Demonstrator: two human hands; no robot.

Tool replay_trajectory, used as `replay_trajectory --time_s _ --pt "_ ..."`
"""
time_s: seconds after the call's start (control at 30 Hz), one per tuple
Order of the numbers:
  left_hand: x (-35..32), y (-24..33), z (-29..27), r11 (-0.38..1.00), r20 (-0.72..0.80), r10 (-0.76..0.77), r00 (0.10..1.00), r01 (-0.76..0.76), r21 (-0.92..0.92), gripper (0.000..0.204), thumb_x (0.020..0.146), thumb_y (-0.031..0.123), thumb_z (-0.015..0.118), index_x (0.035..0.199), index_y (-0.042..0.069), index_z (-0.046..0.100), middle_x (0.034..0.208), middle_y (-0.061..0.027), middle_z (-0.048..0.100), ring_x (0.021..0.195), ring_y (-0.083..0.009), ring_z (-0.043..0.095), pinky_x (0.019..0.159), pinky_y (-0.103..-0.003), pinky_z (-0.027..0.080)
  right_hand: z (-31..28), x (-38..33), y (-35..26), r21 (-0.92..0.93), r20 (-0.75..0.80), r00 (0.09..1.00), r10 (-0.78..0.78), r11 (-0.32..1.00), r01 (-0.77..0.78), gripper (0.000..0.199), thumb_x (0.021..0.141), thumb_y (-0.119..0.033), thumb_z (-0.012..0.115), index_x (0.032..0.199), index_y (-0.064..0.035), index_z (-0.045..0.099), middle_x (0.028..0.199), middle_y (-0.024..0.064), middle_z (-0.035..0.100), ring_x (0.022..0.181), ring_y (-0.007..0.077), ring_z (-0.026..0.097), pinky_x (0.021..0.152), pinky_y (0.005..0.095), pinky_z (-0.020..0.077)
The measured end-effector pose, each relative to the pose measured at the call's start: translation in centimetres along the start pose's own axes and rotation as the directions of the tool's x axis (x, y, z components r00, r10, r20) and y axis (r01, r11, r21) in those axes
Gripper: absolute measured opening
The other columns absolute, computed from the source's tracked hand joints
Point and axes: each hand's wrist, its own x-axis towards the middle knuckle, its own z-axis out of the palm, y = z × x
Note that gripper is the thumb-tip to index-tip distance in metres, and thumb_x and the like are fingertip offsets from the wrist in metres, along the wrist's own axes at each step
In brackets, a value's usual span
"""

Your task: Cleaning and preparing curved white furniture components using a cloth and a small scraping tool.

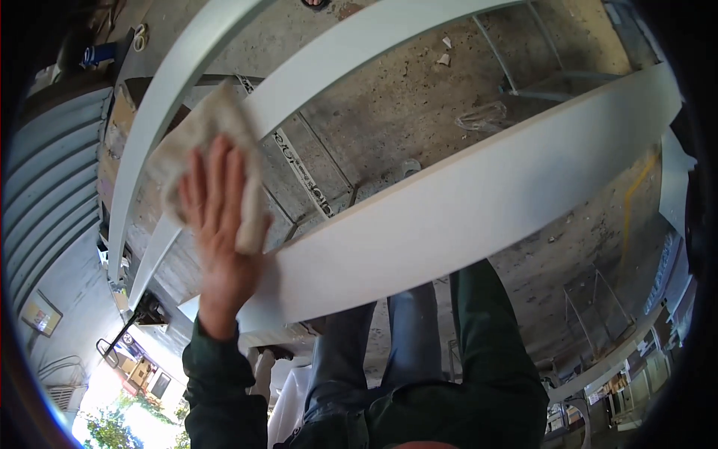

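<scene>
My left hand (223,202) is raised with its back toward me, the fingers long and close together over a beige folded cloth (217,112). The cloth bunches along the hand's right side, where the thumb is hidden. Hand and cloth are slightly blurred and overlap the left part of a long white board (449,217) and the pale strips behind it. That board runs across in front of my legs, its far edge thin and bare. My right sleeve (486,322) reaches down to the board's near edge, and the right hand is hidden behind it.
Beyond lie two more long pale boards, a middle one (351,45) and a farther one (161,97). Metal frames (497,56) stand on the stained concrete floor (404,97). Clear plastic film (482,117) lies there. A corrugated shutter (56,165) is at the left.
</scene>
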Motion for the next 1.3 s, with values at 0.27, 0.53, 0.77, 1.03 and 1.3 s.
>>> replay_trajectory --time_s 0.27,0.53,0.77,1.03,1.3 --pt "9.7 7.6 0.6 0.978 -0.186 0.15 0.971 -0.173 -0.115 0.073 0.074 0.008 0.059 0.143 0.011 0.034 0.15 -0.003 0.03 0.141 -0.0248 0.023 0.115 -0.044 0.017 -14.2 -5.9 -6.5 0.374 0.401 0.623 0.672 0.501 -0.781 0.02 0.083 -0.017 0.055 0.101 -0.0109 0.049 0.093 0.0103 0.054 0.073 0.0175 0.055 0.056 0.0307 0.0458" --pt "-12.3 -9.3 -1.7 0.94 -0.104 -0.337 0.936 0.328 -0.093 0.081 0.072 -0.002 0.059 0.146 0.013 0.03 0.153 -0.0071 0.023 0.142 -0.0325 0.016 0.115 -0.046 0.013 -33.6 -14.6 -14.1 0.772 0.184 0.726 0.663 0.359 -0.524 0.016 0.079 -0.013 0.059 0.091 -0.0107 0.049 0.08 0.0047 0.053 0.059 0.0143 0.053 0.048 0.025 0.0435" --pt "-11.4 -6.9 -0.3 0.904 -0.217 -0.416 0.883 0.376 -0.203 0.084 0.071 0.002 0.058 0.147 0.01 0.024 0.152 -0.0137 0.023 0.141 -0.0339 0.017 0.114 -0.049 0.011 -38.3 -11.7 -30.5 0.841 0.026 0.921 0.388 0.49 -0.23 0.027 0.093 -0.016 0.053 0.116 -0.0017 0.053 0.098 0.0092 0.058 0.081 0.0184 0.06 0.068 0.0314 0.0492" --pt "-9.6 -4.2 -3.3 0.937 -0.191 -0.23 0.954 0.163 -0.31 0.08 0.071 0.008 0.059 0.145 0.014 0.031 0.152 -0.0031 0.027 0.141 -0.0246 0.021 0.114 -0.044 0.016 -26.2 -10.2 -49.6 0.791 0.254 0.967 -0.006 0.577 -0.204 0.034 0.096 -0.015 0.05 0.128 -0.003 0.047 0.089 0.0074 0.059 0.072 0.0164 0.06 0.059 0.0292 0.0505" --pt "-31.1 -25.7 -4.7 0.826 -0.296 -0.54 0.788 0.43 -0.364 0.074 0.078 0.0 0.051 0.146 0.016 0.029 0.151 -0.007 0.028 0.141 -0.027 0.02 0.115 -0.046 0.011 -8.1 -12.7 -59.0 0.65 0.07 0.96 -0.27 0.743 0.161 0.041 0.093 -0.008 0.048 0.134 -0.013 0.048 0.071 -0.0067 0.046 0.059 0.0029 0.038 0.051 0.0192 0.0336"
